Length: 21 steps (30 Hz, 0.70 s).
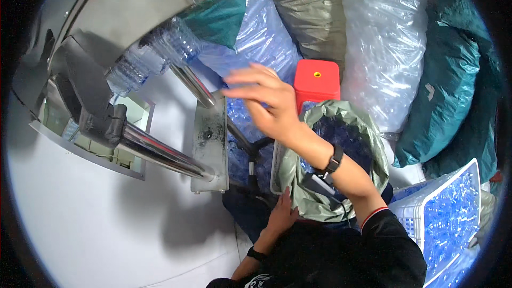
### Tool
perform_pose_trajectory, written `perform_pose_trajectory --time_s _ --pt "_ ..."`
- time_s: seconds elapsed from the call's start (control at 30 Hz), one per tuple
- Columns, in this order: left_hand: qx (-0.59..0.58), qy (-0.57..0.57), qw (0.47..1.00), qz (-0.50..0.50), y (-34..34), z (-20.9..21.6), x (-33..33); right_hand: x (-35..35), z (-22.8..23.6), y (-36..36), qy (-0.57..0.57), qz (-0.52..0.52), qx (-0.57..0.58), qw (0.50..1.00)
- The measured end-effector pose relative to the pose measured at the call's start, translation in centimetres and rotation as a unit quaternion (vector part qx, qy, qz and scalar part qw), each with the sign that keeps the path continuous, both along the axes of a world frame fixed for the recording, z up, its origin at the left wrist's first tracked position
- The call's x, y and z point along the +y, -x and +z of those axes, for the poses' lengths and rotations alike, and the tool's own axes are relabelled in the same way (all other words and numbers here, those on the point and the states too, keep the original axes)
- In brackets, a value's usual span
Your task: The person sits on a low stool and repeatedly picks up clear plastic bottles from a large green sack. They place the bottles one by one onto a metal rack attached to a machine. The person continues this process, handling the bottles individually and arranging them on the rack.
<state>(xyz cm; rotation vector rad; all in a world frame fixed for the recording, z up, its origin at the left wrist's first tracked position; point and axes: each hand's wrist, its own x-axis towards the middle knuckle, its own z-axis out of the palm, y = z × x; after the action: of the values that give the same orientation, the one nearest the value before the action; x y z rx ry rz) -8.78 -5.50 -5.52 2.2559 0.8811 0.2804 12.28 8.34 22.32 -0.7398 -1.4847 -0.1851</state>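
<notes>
My right hand (266, 98), slightly smeared by motion, is raised with its fingers stretched apart and nothing visible in it. It hovers near the metal machine (133, 8), to the right of its chrome posts (165, 154). Clear blue-tinted plastic bottles (154, 56) show under the machine's housing. In front of my body stands an open grey-green bag (335, 212) with small clear bluish plastic pieces (346, 136) inside. Against the bag's lower left side rests my left hand (281, 212), its fingers extended along the edge. A small dark device (320, 185) with a cable lies over the bag, below my right wrist.
A red plastic stool (317, 77) stands beyond the bag. Large filled sacks line the back: a clear one (381, 42), a grey-green one (312, 13) and a teal one (442, 96). A tilted white basket (418, 218) of clear blue pieces is at right. The white wall (106, 218) is left.
</notes>
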Motion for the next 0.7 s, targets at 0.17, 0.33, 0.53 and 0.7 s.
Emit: perform_pose_trajectory --time_s 0.17,0.33,0.53,0.7 --pt "-0.046 0.037 0.998 -0.031 0.8 -0.8 0.2 -5.3 -20.6 -5.9 0.307 -0.118 0.006 0.944" --pt "-0.005 0.054 0.998 -0.027 0.4 -1.0 0.0 -17.3 -37.9 -8.9 0.609 -0.424 -0.053 0.668" --pt "-0.017 0.037 0.998 -0.046 -1.0 -0.3 -0.5 -19.4 -43.4 -10.4 0.841 -0.21 -0.043 0.497" --pt "-0.039 0.028 0.998 -0.039 -1.4 -0.2 -0.8 -17.6 -40.1 -9.4 0.877 -0.097 -0.216 0.419"
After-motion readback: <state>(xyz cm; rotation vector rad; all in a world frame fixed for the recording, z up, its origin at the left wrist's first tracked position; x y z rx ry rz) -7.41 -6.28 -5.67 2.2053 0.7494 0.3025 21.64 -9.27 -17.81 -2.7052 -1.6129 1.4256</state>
